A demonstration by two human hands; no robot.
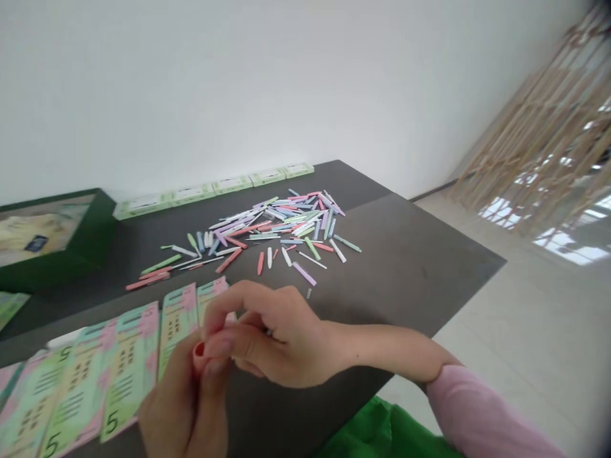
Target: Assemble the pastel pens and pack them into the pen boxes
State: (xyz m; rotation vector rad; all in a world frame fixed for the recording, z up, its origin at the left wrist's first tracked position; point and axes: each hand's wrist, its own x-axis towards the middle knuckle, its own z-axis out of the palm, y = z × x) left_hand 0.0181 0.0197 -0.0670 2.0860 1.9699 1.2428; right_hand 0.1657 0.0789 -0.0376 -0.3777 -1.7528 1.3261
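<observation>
My left hand (184, 394) is closed around a small coral-red tube (198, 350), like a cap, with its hollow end facing up. Over it bends my right hand (281, 337), thumb and forefinger pressed together at the tube's rim; whatever lies between those fingertips is hidden. Several pastel green-and-pink printed cards (126, 372), some marked with a 5, lie in a row beside and under my hands. Beyond them spreads a loose pile of thin pastel sticks and caps (286, 219) in red, white, green, blue and purple.
A dark green box (95, 229) with pale packets inside stands at the left. Flat light-green boxes (231, 184) line the wall. The dark table (405, 254) ends in a corner at the right, with pale floor (515, 343) and a bamboo-like screen (539, 121) beyond.
</observation>
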